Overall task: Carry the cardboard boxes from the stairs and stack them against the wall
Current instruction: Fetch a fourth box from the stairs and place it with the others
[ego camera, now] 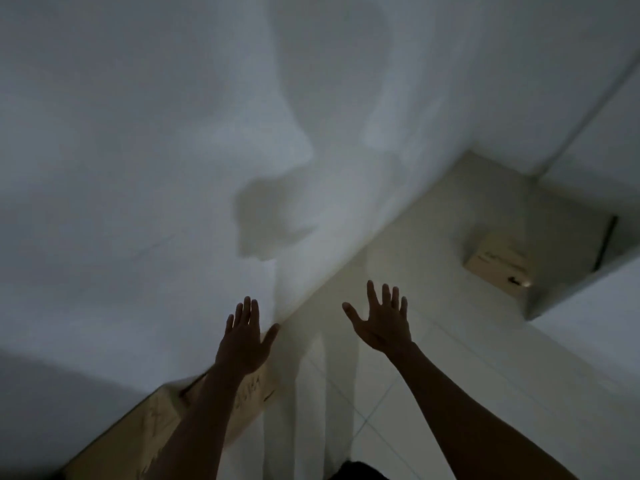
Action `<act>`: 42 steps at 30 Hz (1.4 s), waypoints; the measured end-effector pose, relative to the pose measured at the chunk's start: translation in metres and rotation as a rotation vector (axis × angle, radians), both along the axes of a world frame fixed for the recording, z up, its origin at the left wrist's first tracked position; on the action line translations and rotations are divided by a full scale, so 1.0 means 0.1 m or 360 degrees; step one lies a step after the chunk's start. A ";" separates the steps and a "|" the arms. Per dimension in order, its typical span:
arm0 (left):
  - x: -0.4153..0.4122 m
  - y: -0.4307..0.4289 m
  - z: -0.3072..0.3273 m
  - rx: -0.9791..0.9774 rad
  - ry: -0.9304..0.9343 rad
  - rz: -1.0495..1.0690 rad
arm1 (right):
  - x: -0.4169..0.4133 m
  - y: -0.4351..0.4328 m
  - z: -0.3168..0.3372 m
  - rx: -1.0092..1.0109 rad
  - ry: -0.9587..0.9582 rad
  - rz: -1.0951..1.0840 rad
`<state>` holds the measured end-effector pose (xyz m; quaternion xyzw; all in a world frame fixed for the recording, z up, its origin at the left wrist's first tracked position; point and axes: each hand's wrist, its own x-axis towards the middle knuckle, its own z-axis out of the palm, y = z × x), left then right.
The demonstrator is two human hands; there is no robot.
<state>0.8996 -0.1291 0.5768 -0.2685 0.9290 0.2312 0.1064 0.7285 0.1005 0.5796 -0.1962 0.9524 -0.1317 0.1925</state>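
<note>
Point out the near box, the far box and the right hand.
near box (156, 420), head view, top face by the wall
far box (498, 263), head view, lit side face
right hand (382, 323), head view, open palm

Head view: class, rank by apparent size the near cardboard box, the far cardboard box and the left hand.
1. Near cardboard box, though closeness enlarges it.
2. and 3. Left hand and far cardboard box look alike; unranked.

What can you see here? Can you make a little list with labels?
left hand: open, empty, fingers spread
right hand: open, empty, fingers spread
near box: cardboard, by the wall, under the left arm
far box: cardboard, on the floor in the corner
light: dim, shadows on the wall
</note>
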 end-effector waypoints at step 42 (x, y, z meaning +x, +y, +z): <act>-8.34 3.42 -0.48 -0.0083 -0.0097 -0.1233 | -6.14 3.71 -0.63 0.0117 -0.0165 -0.1144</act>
